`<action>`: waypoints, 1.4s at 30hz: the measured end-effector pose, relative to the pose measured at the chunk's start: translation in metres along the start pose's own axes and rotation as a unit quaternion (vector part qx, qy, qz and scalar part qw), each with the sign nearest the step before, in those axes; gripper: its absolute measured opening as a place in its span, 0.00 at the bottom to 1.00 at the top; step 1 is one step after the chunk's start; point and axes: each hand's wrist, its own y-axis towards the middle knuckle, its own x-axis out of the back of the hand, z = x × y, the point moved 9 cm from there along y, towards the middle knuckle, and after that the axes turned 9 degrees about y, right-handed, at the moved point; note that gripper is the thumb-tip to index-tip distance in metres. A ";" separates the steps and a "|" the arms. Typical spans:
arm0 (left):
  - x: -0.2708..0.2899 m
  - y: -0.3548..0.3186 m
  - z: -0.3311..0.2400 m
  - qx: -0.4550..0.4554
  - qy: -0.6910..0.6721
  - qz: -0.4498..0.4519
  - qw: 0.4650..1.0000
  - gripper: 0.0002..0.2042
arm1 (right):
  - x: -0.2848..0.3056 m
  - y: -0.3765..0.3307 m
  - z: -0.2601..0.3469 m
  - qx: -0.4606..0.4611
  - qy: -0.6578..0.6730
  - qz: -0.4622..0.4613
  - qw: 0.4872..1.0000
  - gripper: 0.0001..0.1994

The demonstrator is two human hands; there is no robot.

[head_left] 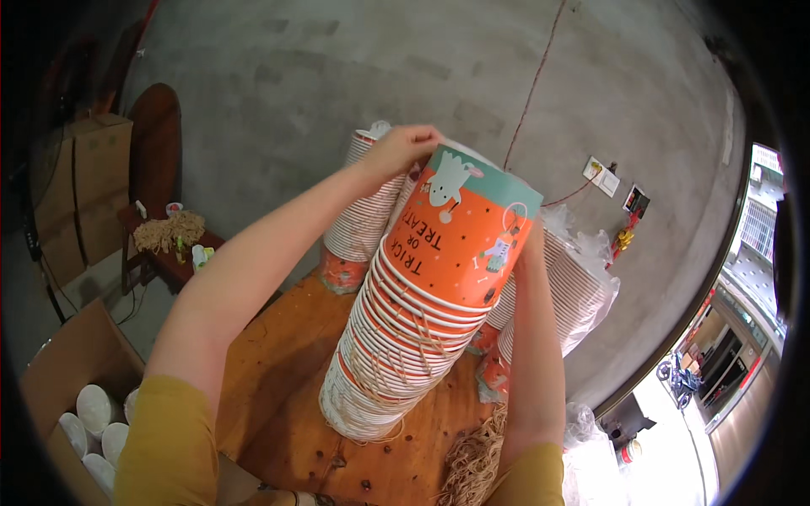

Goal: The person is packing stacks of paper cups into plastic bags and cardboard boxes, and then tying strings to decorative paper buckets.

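Note:
A tall stack of upside-down paper buckets [396, 354] stands before me, with white rims and strands of tan twine showing between them. The top paper bucket [460, 228] is orange with a teal band and ghost pictures. At its upper left edge my left hand [407, 150] is closed, fingers bent over the bottom rim. My right hand [530, 249] grips the bucket's right side, with its fingers mostly hidden behind it. Loose tan twine [474, 464] lies in a bundle by my right forearm.
More bucket stacks, one at left [363, 202] and one wrapped in plastic at right [561, 295], stand behind on the wooden table [261, 371]. An open carton [84, 346] with white cups sits at lower left. A side table [173, 261] holds more twine. Grey wall behind.

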 end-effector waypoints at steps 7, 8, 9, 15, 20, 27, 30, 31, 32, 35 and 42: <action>-0.007 -0.044 -0.110 -0.285 0.222 -0.171 0.917 0.06 | -0.017 -0.039 0.080 0.242 -0.210 -0.109 0.941 0.07; -0.006 -0.058 -0.114 -0.330 0.262 -0.203 0.884 0.04 | -0.021 -0.049 0.085 0.305 -0.228 -0.088 0.921 0.07; -0.008 -0.073 -0.119 -0.374 0.300 -0.235 0.846 0.02 | -0.030 -0.061 0.091 0.366 -0.244 -0.066 0.895 0.06; -0.023 -0.122 -0.099 -0.426 0.381 -0.242 0.784 0.04 | -0.054 -0.115 0.095 0.504 -0.405 0.002 0.763 0.07; -0.047 -0.190 -0.063 -0.447 0.468 -0.191 0.738 0.13 | -0.042 -0.174 0.047 0.529 -0.515 0.071 0.671 0.18; -0.063 -0.247 -0.015 -0.396 0.519 -0.157 0.741 0.16 | -0.005 -0.226 -0.006 0.444 -0.521 0.068 0.726 0.20; -0.062 -0.257 -0.005 -0.373 0.520 -0.167 0.750 0.16 | -0.003 -0.237 -0.014 0.423 -0.557 0.076 0.711 0.18; -0.063 -0.262 0.004 -0.362 0.530 -0.157 0.750 0.16 | -0.002 -0.239 -0.018 0.409 -0.574 0.083 0.705 0.16; -0.064 -0.268 0.013 -0.352 0.540 -0.146 0.750 0.16 | 0.002 -0.241 -0.020 0.396 -0.589 0.075 0.701 0.12; -0.062 -0.273 0.035 -0.285 0.517 -0.115 0.799 0.14 | 0.034 -0.230 -0.025 0.285 -0.509 0.016 0.812 0.11; -0.044 -0.182 0.078 0.102 -0.110 -0.137 0.979 0.28 | 0.046 -0.141 -0.064 -0.114 0.041 -0.092 0.988 0.21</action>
